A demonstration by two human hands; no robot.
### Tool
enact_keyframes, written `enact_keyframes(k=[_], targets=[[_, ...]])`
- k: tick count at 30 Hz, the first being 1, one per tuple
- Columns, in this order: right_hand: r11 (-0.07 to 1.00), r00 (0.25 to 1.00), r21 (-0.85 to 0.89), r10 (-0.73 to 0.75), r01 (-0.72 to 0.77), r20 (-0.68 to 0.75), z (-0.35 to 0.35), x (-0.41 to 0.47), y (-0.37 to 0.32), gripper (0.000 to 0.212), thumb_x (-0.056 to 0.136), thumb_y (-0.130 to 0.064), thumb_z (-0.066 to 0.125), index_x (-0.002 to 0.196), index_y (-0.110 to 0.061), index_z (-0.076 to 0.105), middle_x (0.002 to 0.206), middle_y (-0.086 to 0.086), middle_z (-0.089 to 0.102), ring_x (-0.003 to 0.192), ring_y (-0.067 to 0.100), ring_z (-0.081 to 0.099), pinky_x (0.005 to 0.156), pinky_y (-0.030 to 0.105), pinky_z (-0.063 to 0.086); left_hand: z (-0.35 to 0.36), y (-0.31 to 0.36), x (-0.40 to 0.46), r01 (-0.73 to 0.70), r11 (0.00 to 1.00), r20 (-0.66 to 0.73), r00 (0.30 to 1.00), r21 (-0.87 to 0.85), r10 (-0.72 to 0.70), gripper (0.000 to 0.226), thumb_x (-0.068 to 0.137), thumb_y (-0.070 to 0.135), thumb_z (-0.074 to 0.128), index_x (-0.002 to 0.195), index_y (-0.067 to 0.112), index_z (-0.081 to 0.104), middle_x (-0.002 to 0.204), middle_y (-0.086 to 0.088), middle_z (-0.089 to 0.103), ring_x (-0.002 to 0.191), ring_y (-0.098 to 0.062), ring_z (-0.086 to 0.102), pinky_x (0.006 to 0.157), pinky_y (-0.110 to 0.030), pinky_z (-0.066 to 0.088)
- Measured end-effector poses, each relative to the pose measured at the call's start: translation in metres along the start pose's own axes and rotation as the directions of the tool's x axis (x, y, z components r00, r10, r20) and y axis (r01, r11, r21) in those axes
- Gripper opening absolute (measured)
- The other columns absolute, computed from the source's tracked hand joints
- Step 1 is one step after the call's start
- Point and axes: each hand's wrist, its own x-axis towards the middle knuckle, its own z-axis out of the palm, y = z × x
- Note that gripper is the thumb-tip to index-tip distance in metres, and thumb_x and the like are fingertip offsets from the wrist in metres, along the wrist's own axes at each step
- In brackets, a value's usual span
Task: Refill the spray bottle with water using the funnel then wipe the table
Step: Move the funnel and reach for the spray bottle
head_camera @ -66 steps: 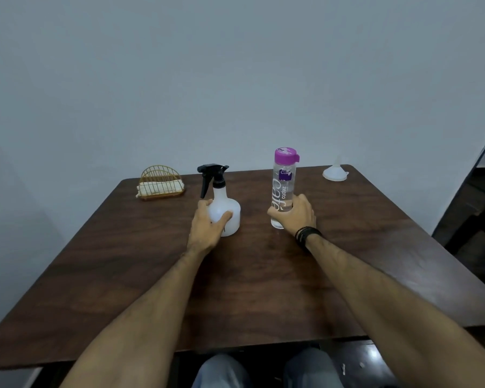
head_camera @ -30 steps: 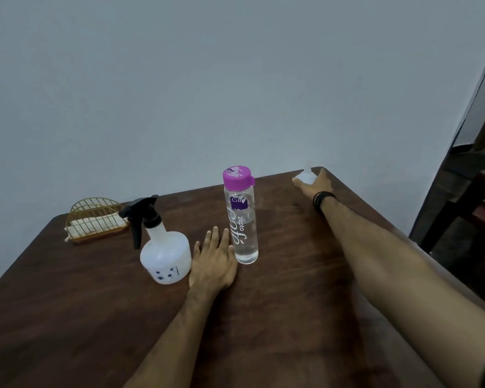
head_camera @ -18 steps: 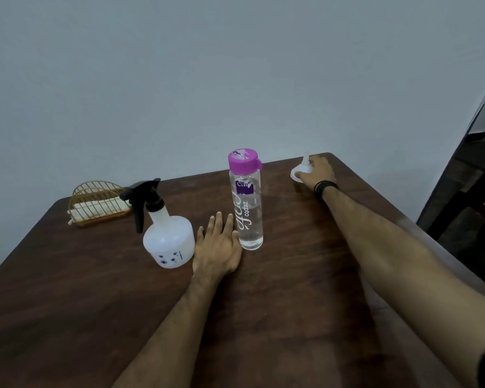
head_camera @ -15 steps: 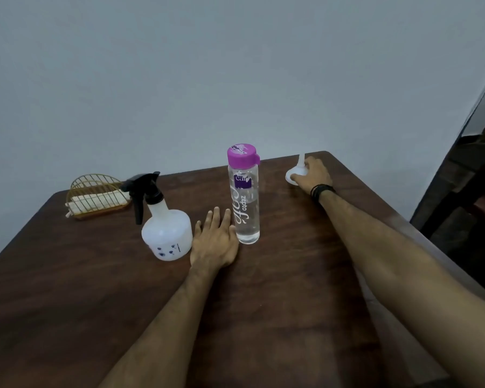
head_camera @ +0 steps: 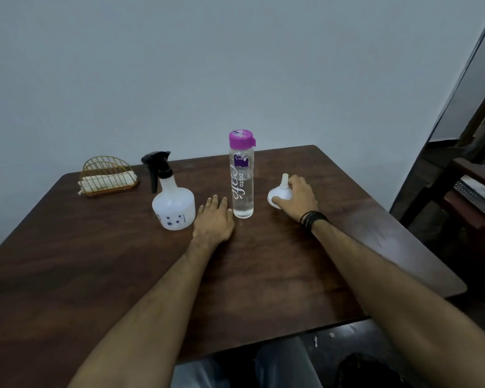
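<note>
Now the right hand (head_camera: 297,198) has drawn the white funnel (head_camera: 279,195) in from the far right corner of the table (head_camera: 263,275) to a spot just right of the water bottle (head_camera: 242,177); its fingers curl over the funnel, which sits mouth down, spout up. Flat on the wood as before, the left hand (head_camera: 213,219) lies with fingers straight between the spray bottle (head_camera: 172,203) and the water bottle. That white spray bottle stands upright with its black trigger head on. Far left, a gold wire holder (head_camera: 107,176) keeps a folded cloth (head_camera: 107,183).
</note>
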Motion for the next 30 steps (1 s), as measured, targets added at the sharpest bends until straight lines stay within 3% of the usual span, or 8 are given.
enact_keyframes(k=[8, 11, 14, 18, 20, 25, 27, 30], targets=[[0.999, 0.999, 0.031, 0.023, -0.021, -0.048, -0.002, -0.027, 0.004, 0.056, 0.068, -0.043, 0.077, 0.110, -0.019, 0.050, 0.117, 0.001, 0.050, 0.113, 0.026, 0.048, 0.083, 0.035, 0.044, -0.004, -0.011, -0.044, -0.041, 0.993, -0.100, 0.994, -0.109, 0.030, 0.056, 0.106, 0.041, 0.040, 0.154, 0.012, 0.039, 0.163, -0.011, 0.033, 0.152, -0.025, 0.029, 0.122, -0.039, 0.024], [0.994, 0.996, 0.111, 0.032, -0.022, -0.086, -0.005, -0.030, 0.001, 0.053, 0.070, -0.034, 0.080, 0.113, -0.018, 0.052, 0.119, 0.002, 0.052, 0.115, 0.025, 0.047, 0.087, 0.035, 0.046, -0.009, -0.017, -0.058, -0.072, 0.979, -0.198, 0.980, -0.188, 0.034, 0.048, 0.101, 0.039, 0.053, 0.142, 0.014, 0.055, 0.147, -0.005, 0.053, 0.136, -0.019, 0.048, 0.108, -0.035, 0.042], [0.985, 0.967, 0.173, 0.033, 0.011, -0.253, -0.010, -0.037, -0.005, 0.046, 0.072, -0.032, 0.077, 0.111, -0.019, 0.056, 0.115, 0.000, 0.053, 0.110, 0.023, 0.049, 0.085, 0.036, 0.049, -0.012, -0.023, -0.067, -0.123, 0.957, -0.348, 0.937, -0.261, 0.025, 0.035, 0.096, 0.034, 0.060, 0.127, 0.017, 0.065, 0.124, 0.002, 0.066, 0.115, -0.014, 0.059, 0.092, -0.032, 0.052], [0.968, 0.845, 0.130, -0.116, 0.214, -0.522, -0.009, -0.055, -0.027, 0.035, 0.076, -0.027, 0.074, 0.104, -0.015, 0.059, 0.106, 0.002, 0.059, 0.096, 0.021, 0.051, 0.081, 0.040, 0.048, -0.020, -0.037, -0.079, -0.165, 0.931, -0.603, 0.794, -0.326, -0.070, 0.009, 0.091, 0.028, 0.068, 0.094, 0.020, 0.070, 0.086, 0.010, 0.066, 0.082, -0.008, 0.059, 0.070, -0.032, 0.054], [0.934, 0.785, 0.111, -0.217, 0.340, -0.581, -0.001, -0.069, -0.041, 0.029, 0.075, -0.023, 0.075, 0.099, -0.015, 0.059, 0.100, -0.001, 0.059, 0.089, 0.018, 0.049, 0.078, 0.039, 0.047, -0.025, -0.042, -0.084, -0.159, 0.920, -0.699, 0.699, -0.358, -0.151, 0.014, 0.086, 0.025, 0.075, 0.079, 0.019, 0.063, 0.071, 0.010, 0.058, 0.068, -0.009, 0.052, 0.063, -0.034, 0.052], [0.784, 0.777, 0.222, -0.451, 0.580, -0.440, 0.042, -0.106, -0.097, 0.019, 0.083, -0.027, 0.071, 0.097, -0.024, 0.058, 0.097, -0.011, 0.053, 0.086, 0.006, 0.054, 0.073, 0.024, 0.049, -0.044, -0.062, -0.077, -0.064, 0.777, -0.694, 0.498, -0.627, -0.519, 0.052, 0.066, 0.043, 0.088, 0.089, 0.017, 0.049, 0.089, 0.004, 0.051, 0.084, -0.016, 0.047, 0.071, -0.038, 0.047], [0.781, 0.827, 0.292, -0.467, 0.552, -0.314, 0.061, -0.111, -0.121, 0.027, 0.084, -0.035, 0.070, 0.106, -0.029, 0.055, 0.104, -0.016, 0.051, 0.092, 0.000, 0.054, 0.076, 0.018, 0.048, -0.058, -0.070, -0.066, -0.118, 0.658, -0.607, 0.531, -0.744, -0.591, 0.069, 0.061, 0.046, 0.091, 0.107, 0.014, 0.051, 0.107, 0.001, 0.054, 0.100, -0.017, 0.052, 0.085, -0.036, 0.047], [0.795, 0.899, 0.423, -0.404, 0.436, -0.167, 0.085, -0.105, -0.150, 0.056, 0.080, -0.049, 0.072, 0.127, -0.030, 0.047, 0.123, -0.015, 0.051, 0.111, -0.002, 0.051, 0.089, 0.015, 0.044, -0.082, -0.080, -0.048, -0.180, 0.448, -0.430, 0.712, -0.876, -0.555, 0.084, 0.064, 0.032, 0.095, 0.133, 0.015, 0.050, 0.128, -0.002, 0.057, 0.121, -0.018, 0.055, 0.101, -0.035, 0.047]])
